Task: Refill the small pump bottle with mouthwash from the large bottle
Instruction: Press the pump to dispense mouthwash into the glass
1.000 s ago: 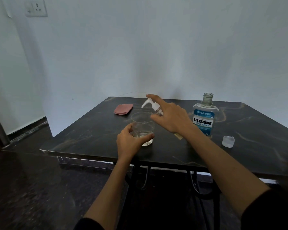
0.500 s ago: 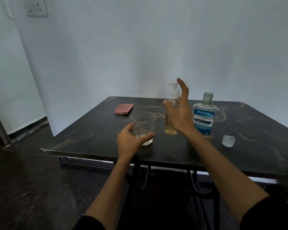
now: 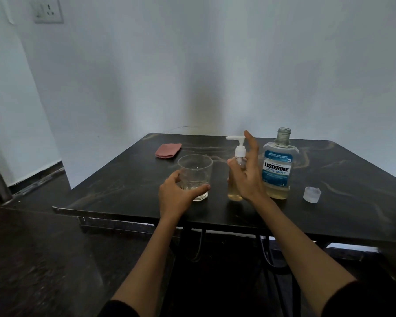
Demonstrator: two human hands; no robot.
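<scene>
Pump bottle [image 3: 237, 177] now upright on the table [image 3: 124, 188]; 1.0 s ago it lay tilted under the right hand, nozzle toward 10 o'clock, and 0.5 s ago it was already upright. Since 0.5 s ago little has changed: nozzle points to 9 o'clock, right hand [image 3: 247, 177] sits at the bottle's 3 o'clock side, fingers splayed wide and pointing to 12, thumb touching the bottle's shoulder. Cannot tell if the palm presses the bottle; no closed grip seen. Pale yellowish liquid shows low in the bottle.

Left hand [image 3: 177, 195] unchanged over all frames: curled round the near side of the glass [image 3: 195, 175], thumb on the left wall, fingers on the right near the base. Glass upright, looks nearly empty.

Listerine bottle [image 3: 278, 165] has not moved, stands at 3 o'clock of the pump bottle, just beside the right hand, cap off, neck open. Label reads "LISTERINE COOL MINT" in dark and blue letters on white and blue; smaller lines above and below too small to read. Yellowish liquid only in its bottom part.

Cap [image 3: 311, 194] lies at 3 o'clock of the Listerine bottle, apart from it, open side up, same spot as before. Pink cloth [image 3: 168, 150] folded at 11 o'clock of the glass, far side of table, unmoved.

Wall socket [image 3: 48, 10] at the upper left, no readable writing. Dark sleeves at the bottom edge.
</scene>
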